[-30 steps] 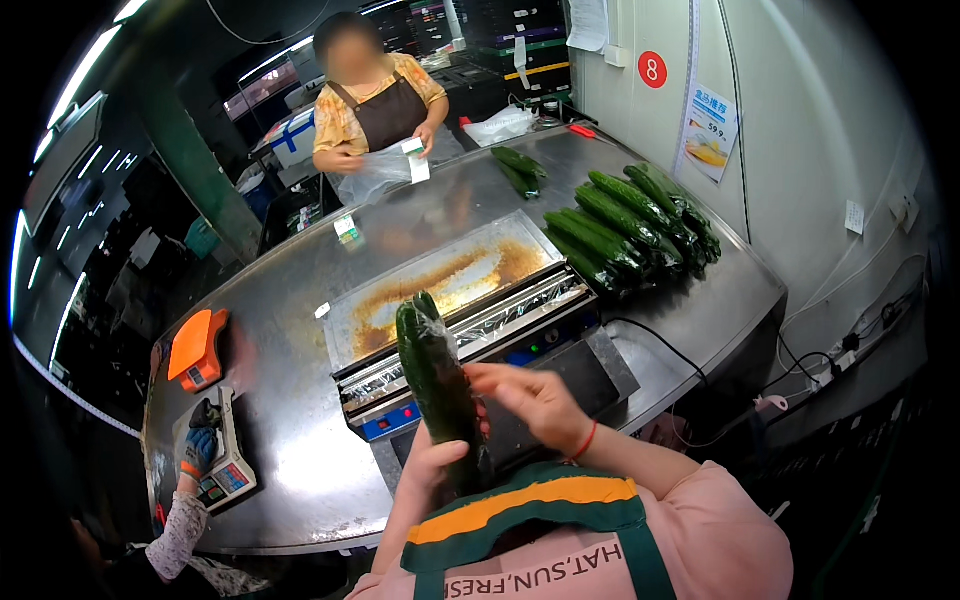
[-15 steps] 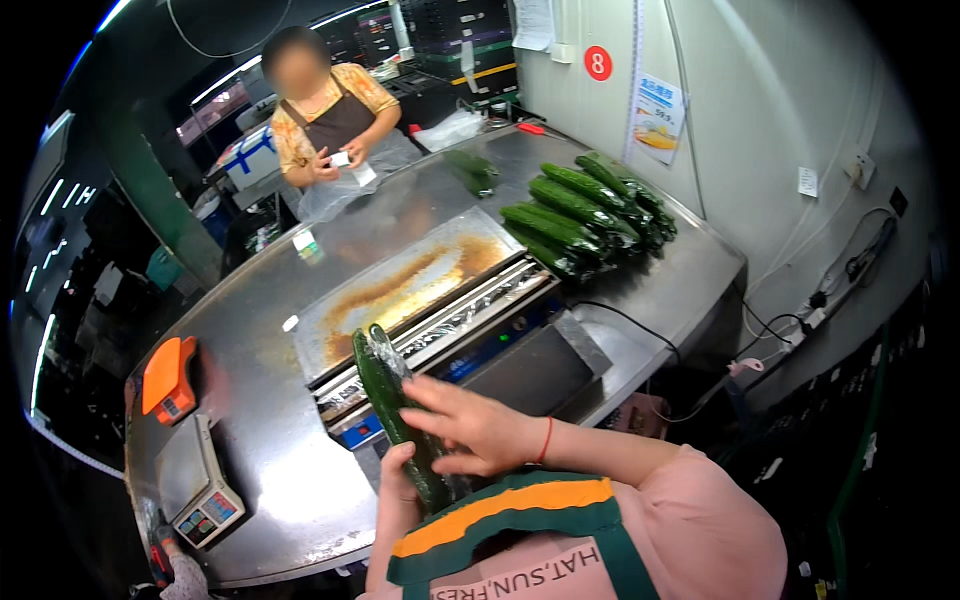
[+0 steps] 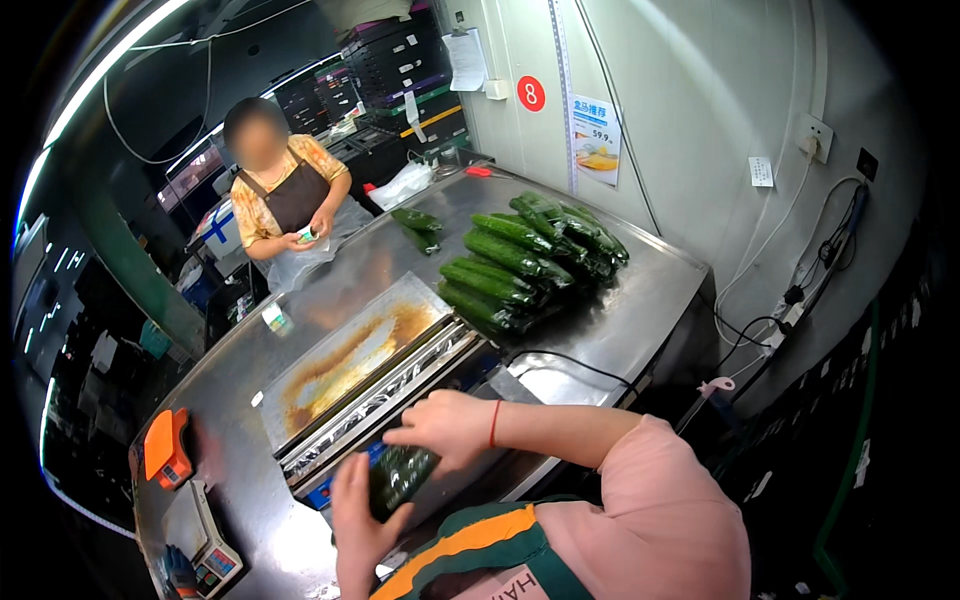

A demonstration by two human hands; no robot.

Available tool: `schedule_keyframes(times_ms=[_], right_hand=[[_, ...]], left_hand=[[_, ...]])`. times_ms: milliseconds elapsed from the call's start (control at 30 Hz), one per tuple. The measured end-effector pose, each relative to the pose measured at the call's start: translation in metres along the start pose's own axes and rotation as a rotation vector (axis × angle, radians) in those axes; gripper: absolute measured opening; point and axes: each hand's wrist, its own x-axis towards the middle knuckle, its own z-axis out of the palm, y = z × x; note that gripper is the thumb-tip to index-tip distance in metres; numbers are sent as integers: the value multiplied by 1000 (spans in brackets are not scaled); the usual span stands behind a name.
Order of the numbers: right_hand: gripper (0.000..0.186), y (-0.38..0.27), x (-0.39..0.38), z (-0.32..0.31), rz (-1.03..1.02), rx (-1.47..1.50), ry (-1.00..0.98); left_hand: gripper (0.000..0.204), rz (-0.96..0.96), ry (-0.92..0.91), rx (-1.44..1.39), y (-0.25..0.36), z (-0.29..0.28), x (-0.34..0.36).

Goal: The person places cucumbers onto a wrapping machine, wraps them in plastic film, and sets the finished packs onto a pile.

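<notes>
In front of my body, at the near edge of the wrapping machine (image 3: 372,398), is a glossy bundle of dark green cucumbers (image 3: 402,482) in clear film. My left hand (image 3: 360,512) cups its lower left side, thumb apart from the fingers, with the bundle between them. At the upper end my right hand (image 3: 450,430) is closed, its bent fingertips against the wrapped bundle. Some of the bundle is hidden by both hands. Beyond the machine to the right lies a pile of film-wrapped cucumbers (image 3: 515,262).
A few cucumbers (image 3: 417,230) lie farther back. A co-worker (image 3: 290,190) holds a small white item (image 3: 308,234) across the steel table (image 3: 240,385). An orange scale (image 3: 167,446) and a white scale (image 3: 208,535) stand left, beside another person's gloved hand (image 3: 180,570). A black cable (image 3: 580,360) crosses the right side.
The cucumbers have gone from lengthwise and upright to tilted and foreshortened between my hands. My right hand has moved from their side to the upper end. My view has shifted right.
</notes>
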Motion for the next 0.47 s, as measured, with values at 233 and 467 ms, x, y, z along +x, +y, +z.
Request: schedule_keyframes(times_ms=[233, 467], right_hand=[[71, 141, -47, -67, 717, -394, 497], [41, 304, -75, -88, 1363, -673, 322]], left_hand=[[61, -336, 281, -405, -30, 4, -39], [55, -63, -239, -18, -43, 36, -45]])
